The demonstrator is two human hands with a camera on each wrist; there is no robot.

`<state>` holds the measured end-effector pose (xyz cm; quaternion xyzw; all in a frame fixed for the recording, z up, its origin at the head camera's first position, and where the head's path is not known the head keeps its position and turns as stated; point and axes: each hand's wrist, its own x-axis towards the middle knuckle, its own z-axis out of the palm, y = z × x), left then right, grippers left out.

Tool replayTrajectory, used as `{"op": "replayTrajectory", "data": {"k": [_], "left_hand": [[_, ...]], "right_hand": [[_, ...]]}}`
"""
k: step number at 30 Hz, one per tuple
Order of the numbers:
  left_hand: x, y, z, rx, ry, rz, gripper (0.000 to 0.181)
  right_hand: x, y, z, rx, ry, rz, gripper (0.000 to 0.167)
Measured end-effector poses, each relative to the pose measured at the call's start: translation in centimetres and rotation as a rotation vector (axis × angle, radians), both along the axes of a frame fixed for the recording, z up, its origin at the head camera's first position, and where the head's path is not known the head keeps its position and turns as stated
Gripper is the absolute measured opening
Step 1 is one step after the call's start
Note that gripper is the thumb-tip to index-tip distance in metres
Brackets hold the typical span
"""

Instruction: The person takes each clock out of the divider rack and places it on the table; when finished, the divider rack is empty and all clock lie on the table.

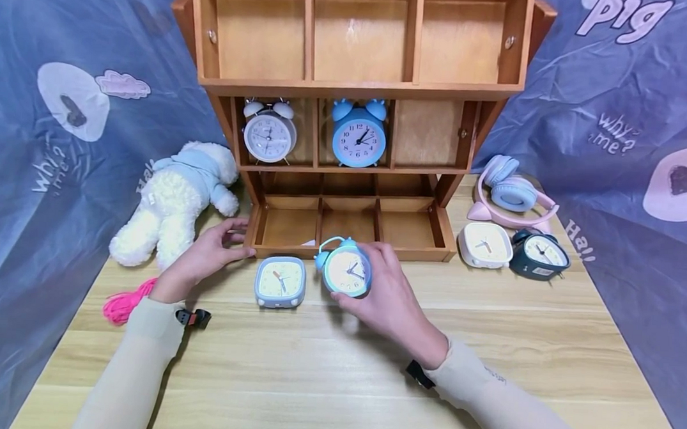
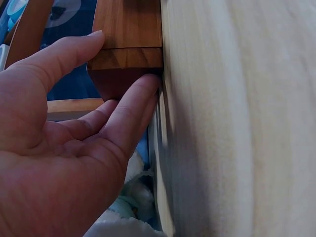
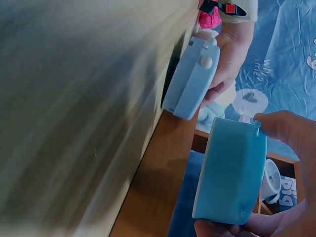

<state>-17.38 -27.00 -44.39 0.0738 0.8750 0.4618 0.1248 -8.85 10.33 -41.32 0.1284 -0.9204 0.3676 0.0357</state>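
My right hand (image 1: 388, 293) grips a light-blue round alarm clock (image 1: 347, 270) with bells and a top handle, just in front of the wooden shelf's bottom tier. In the right wrist view, thumb and fingers hold the blue clock (image 3: 229, 173) by opposite sides of its body. At the lower left corner of the wooden shelf (image 1: 350, 252), my left hand (image 1: 206, 260) rests with extended fingers. The left wrist view has its thumb and fingertips touching the shelf's corner (image 2: 126, 59). Between the hands, a grey-blue square clock (image 1: 280, 282) stands on the table.
On the middle tier sit a white twin-bell clock (image 1: 269, 134) and a larger blue one (image 1: 358, 138). A white plush toy (image 1: 177, 194) and pink yarn (image 1: 126, 302) lie left. Headphones (image 1: 514, 193), a white square clock (image 1: 485, 245) and a dark-green clock (image 1: 540, 255) are right.
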Motion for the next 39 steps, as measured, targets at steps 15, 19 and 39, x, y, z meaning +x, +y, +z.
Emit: {"op": "replayTrajectory", "data": {"k": [15, 19, 39], "left_hand": [[0.0, -0.1, -0.1, 0.017, -0.004, 0.005, 0.083], [0.0, 0.0, -0.1, 0.020, -0.004, 0.009, 0.082], [0.0, 0.0, 0.0, -0.011, 0.012, 0.002, 0.081]], "right_hand": [[0.4, -0.5, -1.2, 0.055, -0.027, 0.070, 0.095], [0.4, -0.5, -1.4, 0.079, -0.038, 0.093, 0.094], [-0.8, -0.6, -2.1, 0.108, -0.158, 0.154, 0.094]]}}
